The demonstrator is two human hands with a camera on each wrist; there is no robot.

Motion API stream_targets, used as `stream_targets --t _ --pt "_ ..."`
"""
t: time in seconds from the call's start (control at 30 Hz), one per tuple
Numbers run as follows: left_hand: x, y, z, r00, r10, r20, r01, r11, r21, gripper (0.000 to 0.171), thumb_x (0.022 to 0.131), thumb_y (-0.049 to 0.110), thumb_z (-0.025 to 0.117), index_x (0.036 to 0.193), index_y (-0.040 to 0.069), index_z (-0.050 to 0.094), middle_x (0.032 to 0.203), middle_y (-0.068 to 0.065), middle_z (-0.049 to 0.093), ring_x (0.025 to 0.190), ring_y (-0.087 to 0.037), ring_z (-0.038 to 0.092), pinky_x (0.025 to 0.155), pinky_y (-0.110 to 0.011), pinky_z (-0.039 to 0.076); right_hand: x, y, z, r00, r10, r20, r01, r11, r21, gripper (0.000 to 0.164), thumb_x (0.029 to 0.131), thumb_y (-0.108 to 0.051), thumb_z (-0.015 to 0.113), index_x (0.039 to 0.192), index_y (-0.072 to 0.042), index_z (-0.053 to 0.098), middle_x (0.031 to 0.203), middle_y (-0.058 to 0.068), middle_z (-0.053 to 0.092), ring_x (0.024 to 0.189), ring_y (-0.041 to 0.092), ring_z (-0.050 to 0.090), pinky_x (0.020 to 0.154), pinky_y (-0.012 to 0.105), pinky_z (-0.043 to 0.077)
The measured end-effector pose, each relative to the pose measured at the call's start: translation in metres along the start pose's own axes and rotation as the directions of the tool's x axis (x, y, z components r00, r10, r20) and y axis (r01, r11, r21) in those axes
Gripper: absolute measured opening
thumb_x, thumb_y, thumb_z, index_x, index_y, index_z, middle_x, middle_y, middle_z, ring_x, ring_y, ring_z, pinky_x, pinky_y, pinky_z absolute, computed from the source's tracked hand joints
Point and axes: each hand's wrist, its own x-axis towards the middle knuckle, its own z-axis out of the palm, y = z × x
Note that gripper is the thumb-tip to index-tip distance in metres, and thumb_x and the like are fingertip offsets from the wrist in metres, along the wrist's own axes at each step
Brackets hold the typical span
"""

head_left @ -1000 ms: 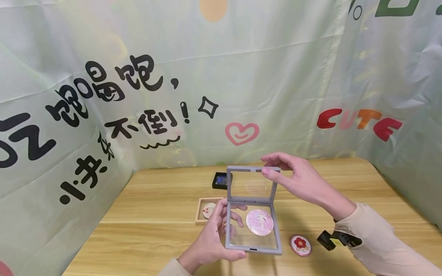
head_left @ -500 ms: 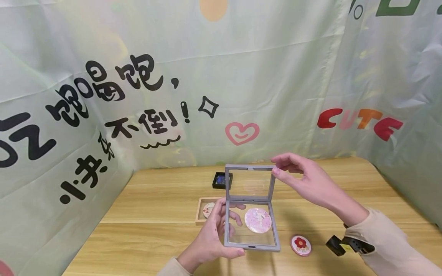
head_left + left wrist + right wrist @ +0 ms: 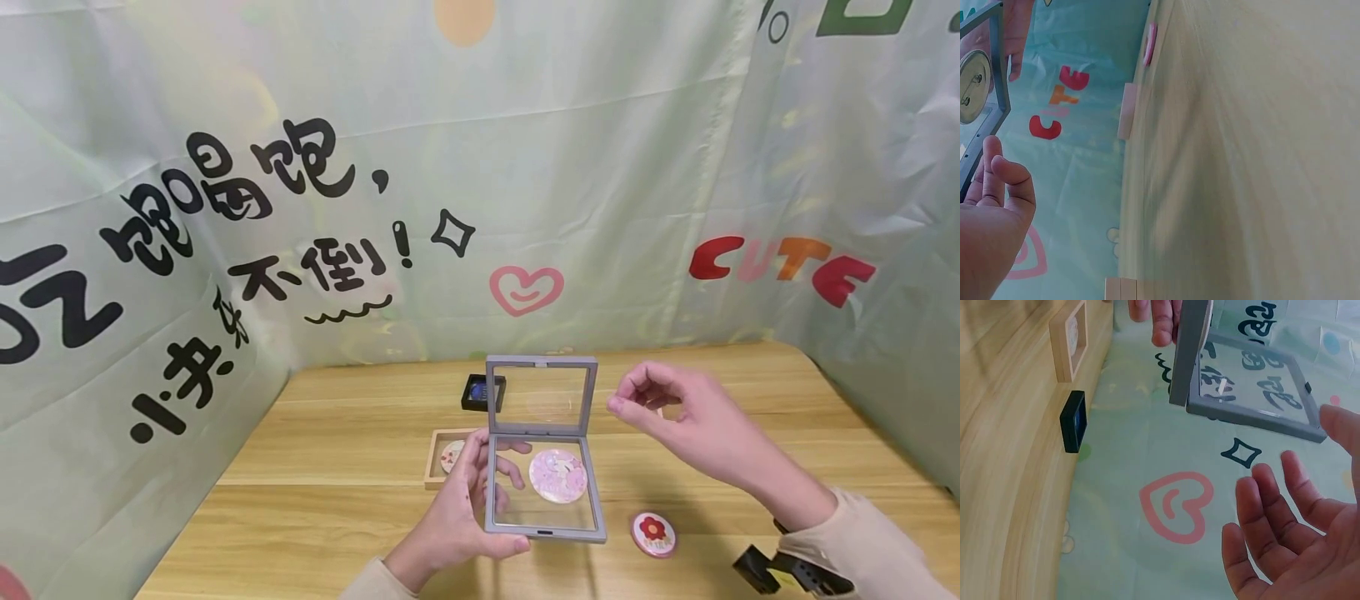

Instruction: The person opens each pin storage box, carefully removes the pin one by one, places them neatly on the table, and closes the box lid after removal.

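Above the wooden table, a grey hinged frame is gripped at its left edge by the left hand; its lid is raised and not yet lowered, though a pink badge is already placed on the lower pane. The right hand, relaxed and holding nothing, is poised beside the lid, apart from it. Farther off, a wooden box is partly masked by the left hand and a black case by the lid; a flower badge is seen loose at right.

frame: smooth plastic | badge: glossy | table: wood-grained | backdrop: creased cloth
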Motion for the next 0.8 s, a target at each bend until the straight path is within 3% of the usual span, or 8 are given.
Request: stream_targets --t 0.2,0.4,0.63,0.8 --pt "0.001 0.000 0.000 1.000 -0.007 -0.009 0.007 1.000 0.010 0.099 0.071 -0.007 0.089 0.153 0.006 0.035 0.150 -0.029 0.049 0.108 -0.008 0.059 0.076 -0.022 0.056 -0.013 -0.009 0.004 1.000 -0.011 0.025 0.013 0.997 -0.071 0.013 0.095 -0.040 0.083 0.101 -0.033 0.073 0.093 -0.019 0.073 0.089 0.001 0.067 0.074 0.025 0.054" --pt "0.000 0.000 0.001 1.000 -0.009 -0.009 0.009 1.000 0.009 0.100 0.071 -0.008 0.088 0.154 0.006 0.034 0.150 -0.028 0.050 0.108 -0.008 0.059 0.077 -0.022 0.056 -0.022 -0.018 0.012 0.995 -0.084 0.051 0.092 0.983 -0.159 0.032 0.087 -0.051 0.087 0.113 -0.035 0.077 0.108 -0.026 0.074 0.100 0.000 0.067 0.083 0.029 0.057" --pt "0.000 -0.001 0.002 1.000 -0.010 -0.015 0.010 1.000 0.012 0.102 0.071 -0.008 0.088 0.155 0.008 0.033 0.150 -0.027 0.050 0.108 -0.008 0.059 0.076 -0.021 0.056 -0.025 -0.024 0.023 0.987 -0.090 0.136 0.117 0.972 -0.204 0.051 0.084 -0.063 0.085 0.124 -0.033 0.075 0.124 -0.015 0.074 0.108 0.013 0.070 0.076 0.027 0.057" --pt "0.000 -0.001 0.002 1.000 -0.007 -0.015 0.007 1.000 0.009 0.103 0.070 -0.008 0.089 0.156 0.008 0.033 0.150 -0.028 0.050 0.108 -0.011 0.059 0.075 -0.020 0.055 -0.024 -0.027 0.030 0.981 -0.107 0.161 0.143 0.961 -0.235 0.054 0.083 -0.063 0.086 0.126 -0.031 0.076 0.126 -0.012 0.072 0.107 0.010 0.070 0.081 0.030 0.060"
